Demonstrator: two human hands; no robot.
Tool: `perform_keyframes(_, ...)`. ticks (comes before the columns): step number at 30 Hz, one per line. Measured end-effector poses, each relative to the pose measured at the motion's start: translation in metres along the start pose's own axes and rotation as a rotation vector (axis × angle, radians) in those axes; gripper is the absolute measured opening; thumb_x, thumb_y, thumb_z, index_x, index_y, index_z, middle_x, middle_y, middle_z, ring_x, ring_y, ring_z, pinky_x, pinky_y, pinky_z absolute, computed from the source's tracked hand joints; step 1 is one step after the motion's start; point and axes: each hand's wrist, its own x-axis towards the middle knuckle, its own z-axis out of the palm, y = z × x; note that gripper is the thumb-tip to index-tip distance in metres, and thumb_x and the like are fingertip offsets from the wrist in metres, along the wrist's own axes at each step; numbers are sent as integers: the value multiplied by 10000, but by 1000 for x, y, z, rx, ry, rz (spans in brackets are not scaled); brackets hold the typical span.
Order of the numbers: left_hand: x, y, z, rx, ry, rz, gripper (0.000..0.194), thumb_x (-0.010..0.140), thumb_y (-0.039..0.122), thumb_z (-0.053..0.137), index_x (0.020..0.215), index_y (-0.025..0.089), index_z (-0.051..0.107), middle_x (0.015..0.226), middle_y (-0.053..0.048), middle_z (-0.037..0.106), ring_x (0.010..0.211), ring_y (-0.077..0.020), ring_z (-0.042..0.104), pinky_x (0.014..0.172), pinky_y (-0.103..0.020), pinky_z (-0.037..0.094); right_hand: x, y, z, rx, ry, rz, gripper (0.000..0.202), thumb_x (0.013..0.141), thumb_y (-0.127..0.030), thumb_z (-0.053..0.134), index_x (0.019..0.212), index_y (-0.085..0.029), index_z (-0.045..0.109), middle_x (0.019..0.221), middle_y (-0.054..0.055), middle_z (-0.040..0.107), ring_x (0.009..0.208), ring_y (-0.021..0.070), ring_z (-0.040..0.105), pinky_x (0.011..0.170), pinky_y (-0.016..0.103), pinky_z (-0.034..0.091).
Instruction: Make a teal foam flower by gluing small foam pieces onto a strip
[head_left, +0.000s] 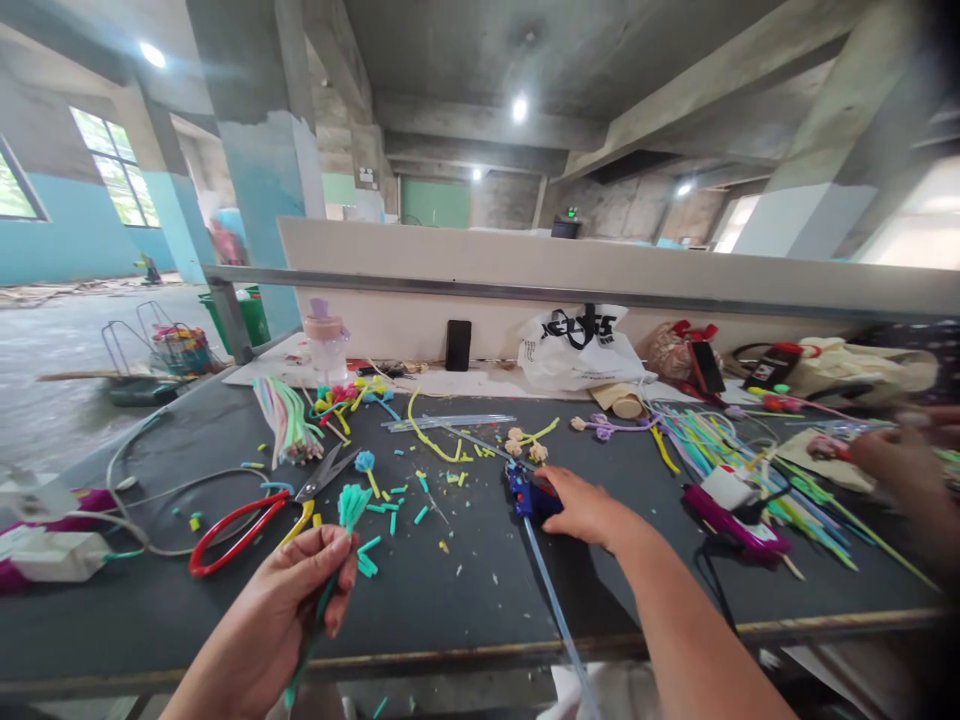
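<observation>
My left hand [319, 575] pinches the green stem of a small teal flower [352, 508], its bloom upright above the fingertips near the table's front edge. At the centre, my right hand [581, 508] is closed round a blue glue gun [519, 488], partly hidden by the fingers. A long clear glue stick [555, 600] runs from the gun down past the table edge. Short teal pieces [421, 515] lie between the hands. Scissors with red and yellow handles [240, 530] rest open left of the flower, and a blue bloom [365, 461] lies behind it.
Pastel stems [285, 415], a bottle [326, 345], a phone [458, 346] and a white bag [577, 345] line the back. More stems [697, 455] and a purple glue gun [739, 525] lie right. Another person's hands [892, 450] work at the far right. A cable [150, 480] loops left.
</observation>
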Motion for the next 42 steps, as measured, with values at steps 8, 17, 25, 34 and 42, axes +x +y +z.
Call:
perform_keyframes(8,-16,-3,-4,47,72,-5,268,679,352,703,633,160,522,495,38,557,332,-55,449,339,-158,318,-5,-112,29,15,16,-488,173,810,-193,551,927,-279,646,982,-14,651,967,150,550,826,262,358)
perform_keyframes(17,-39,-9,-6,53,63,-23,311,648,383,702,580,166,490,458,30,555,284,-65,440,305,-172,303,26,-164,70,23,-96,-700,64,689,-137,660,710,-192,636,890,30,615,878,191,548,772,327,309)
perform_keyframes(25,-49,-10,5,87,98,-8,289,642,380,690,617,180,483,427,38,553,299,-83,457,323,-186,332,-5,-159,28,298,-53,-609,93,841,-145,468,848,-190,549,642,-37,572,587,92,513,569,190,359)
perform_keyframes(34,-52,-15,22,194,78,-10,231,659,361,655,675,181,511,404,48,535,304,-95,460,335,-196,342,-75,-163,-27,457,-60,-748,127,768,-83,558,785,-196,612,705,-46,613,647,82,545,608,171,395)
perform_keyframes(42,-54,-19,27,292,92,19,200,669,350,620,675,192,497,386,58,530,275,-95,449,319,-187,318,-87,-164,-36,76,76,-918,126,766,-72,549,753,-186,601,734,-23,669,714,119,573,723,279,301)
